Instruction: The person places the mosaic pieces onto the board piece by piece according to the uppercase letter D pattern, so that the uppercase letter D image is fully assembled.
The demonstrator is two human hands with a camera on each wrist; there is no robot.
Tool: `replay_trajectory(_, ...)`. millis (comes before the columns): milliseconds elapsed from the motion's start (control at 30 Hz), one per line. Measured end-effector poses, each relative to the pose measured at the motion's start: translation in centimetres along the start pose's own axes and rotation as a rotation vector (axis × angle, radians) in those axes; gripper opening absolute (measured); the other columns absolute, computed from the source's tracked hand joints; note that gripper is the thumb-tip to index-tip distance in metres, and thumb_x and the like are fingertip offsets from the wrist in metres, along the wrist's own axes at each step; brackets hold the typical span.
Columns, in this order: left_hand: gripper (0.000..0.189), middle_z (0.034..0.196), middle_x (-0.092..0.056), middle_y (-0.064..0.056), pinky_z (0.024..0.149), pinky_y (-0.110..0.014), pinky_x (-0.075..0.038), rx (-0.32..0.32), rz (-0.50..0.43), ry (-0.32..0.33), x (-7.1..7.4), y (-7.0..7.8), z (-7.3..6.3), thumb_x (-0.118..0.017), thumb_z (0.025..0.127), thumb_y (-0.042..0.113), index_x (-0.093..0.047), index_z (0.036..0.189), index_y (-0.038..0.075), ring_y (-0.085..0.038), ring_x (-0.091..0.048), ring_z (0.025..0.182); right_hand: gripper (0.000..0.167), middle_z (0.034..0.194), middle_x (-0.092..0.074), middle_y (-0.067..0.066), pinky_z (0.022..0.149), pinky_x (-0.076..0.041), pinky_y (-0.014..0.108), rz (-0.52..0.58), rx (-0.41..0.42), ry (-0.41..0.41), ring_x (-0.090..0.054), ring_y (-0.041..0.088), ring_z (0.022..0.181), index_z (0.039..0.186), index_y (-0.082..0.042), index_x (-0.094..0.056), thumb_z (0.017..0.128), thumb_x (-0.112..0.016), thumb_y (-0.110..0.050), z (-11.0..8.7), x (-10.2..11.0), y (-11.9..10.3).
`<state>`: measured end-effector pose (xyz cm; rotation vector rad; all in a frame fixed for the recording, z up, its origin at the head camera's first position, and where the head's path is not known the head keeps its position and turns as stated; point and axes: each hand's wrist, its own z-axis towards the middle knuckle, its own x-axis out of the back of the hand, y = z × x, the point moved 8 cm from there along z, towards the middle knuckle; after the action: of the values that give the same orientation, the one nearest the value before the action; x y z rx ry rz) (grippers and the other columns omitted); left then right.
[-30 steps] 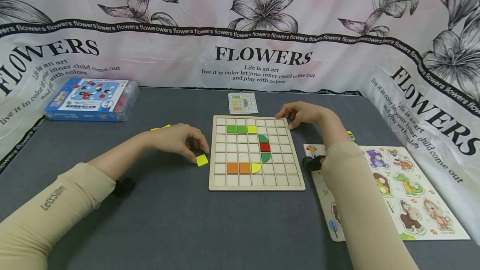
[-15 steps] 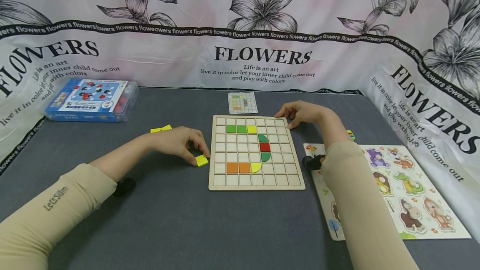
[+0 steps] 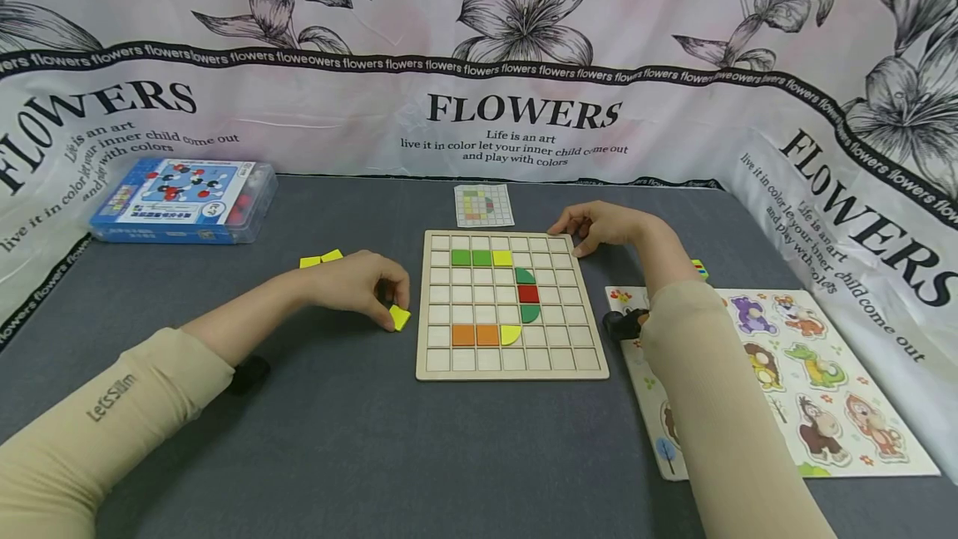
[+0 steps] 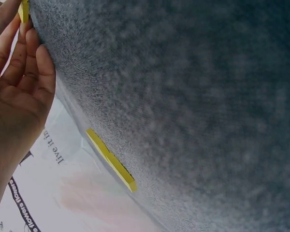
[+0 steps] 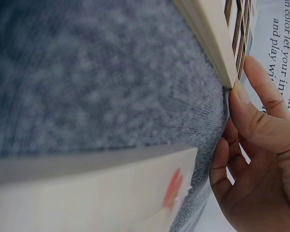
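Observation:
My left hand (image 3: pixel 358 285) pinches a yellow square tile (image 3: pixel 400 318) between thumb and fingers, just left of the wooden grid board (image 3: pixel 437 364). The tile is tilted; in the left wrist view only a sliver of it shows at the top left corner. My right hand (image 3: pixel 608 227) holds the board's far right corner, thumb on the side edge and index finger at the far edge, as the right wrist view shows. In the board's cells lie green squares (image 3: pixel 471 258), a yellow square (image 3: pixel 502 259), green rounded pieces (image 3: pixel 526 276), a red square (image 3: pixel 528 294), orange squares (image 3: pixel 475 335) and a yellow rounded piece (image 3: pixel 511 335).
More yellow tiles (image 3: pixel 320 259) lie behind my left forearm. A printed pattern card (image 3: pixel 484 205) is just beyond the board. At the back left sits a blue-and-clear plastic box (image 3: pixel 183 200). An animal puzzle board (image 3: pixel 861 373) lies partly under my right forearm.
The left hand has drawn back very slightly to the left, and the yellow tile in its fingers has tipped up. The right hand stays at the board's corner.

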<state>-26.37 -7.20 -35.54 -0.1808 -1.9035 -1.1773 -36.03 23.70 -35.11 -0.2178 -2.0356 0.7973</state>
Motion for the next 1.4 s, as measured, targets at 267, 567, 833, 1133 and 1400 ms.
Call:
replay_trajectory(267,0.024,0.078,-0.063,0.0,0.064,-0.025,-0.047,0.036,-0.008,0.011,0.1,0.1,0.2,-0.086,0.073,0.013,-0.063,0.08,0.014,-0.011,-0.055,0.068,0.045,0.112,-0.051,0.012,0.079,-0.037,0.035,0.004,0.004,0.001,-0.041,0.023,0.091,0.129,-0.009,-0.063,0.086,-0.072,-0.001,0.0,0.0,0.1)
replay_trajectory(567,0.017,0.077,-0.066,0.0,0.064,-0.024,-0.048,0.017,-0.022,0.009,0.3,1.4,0.6,-0.081,0.078,0.011,-0.065,0.083,0.012,-0.01,-0.058,0.068,0.046,0.113,-0.051,0.013,0.077,-0.038,0.034,0.011,0.009,-0.008,-0.042,0.023,0.089,0.13,-0.008,-0.062,0.086,-0.072,-0.001,0.0,-0.2,0.1)
replay_trajectory(833,0.025,0.079,-0.062,0.001,0.064,-0.022,-0.045,-0.061,-0.029,0.043,0.5,3.8,2.1,-0.078,0.083,0.014,-0.075,0.108,0.015,-0.011,-0.052,0.066,0.044,0.113,-0.052,0.013,0.08,-0.039,0.034,0.009,0.013,-0.006,-0.043,0.023,0.09,0.129,-0.008,-0.063,0.086,-0.072,0.0,0.2,-0.2,0.1)
replay_trajectory(1133,0.02,0.082,-0.068,-0.001,0.065,-0.026,-0.048,-0.055,0.005,0.179,0.3,5.5,3.7,-0.077,0.084,0.013,-0.077,0.104,0.013,-0.01,-0.061,0.072,0.044,0.112,-0.053,0.012,0.079,-0.039,0.033,0.019,0.009,0.003,-0.043,0.023,0.089,0.128,-0.007,-0.063,0.085,-0.072,0.001,0.1,-0.1,0.0)
replay_trajectory(1400,0.015,0.082,-0.071,0.0,0.067,-0.022,-0.047,-0.031,0.051,0.199,-0.9,5.7,5.0,-0.076,0.086,0.014,-0.078,0.1,0.013,-0.009,-0.06,0.075,0.045,0.113,-0.052,0.014,0.078,-0.039,0.033,0.016,0.024,-0.002,-0.042,0.023,0.09,0.129,-0.006,-0.062,0.085,-0.072,0.0,0.0,-0.1,-0.1)
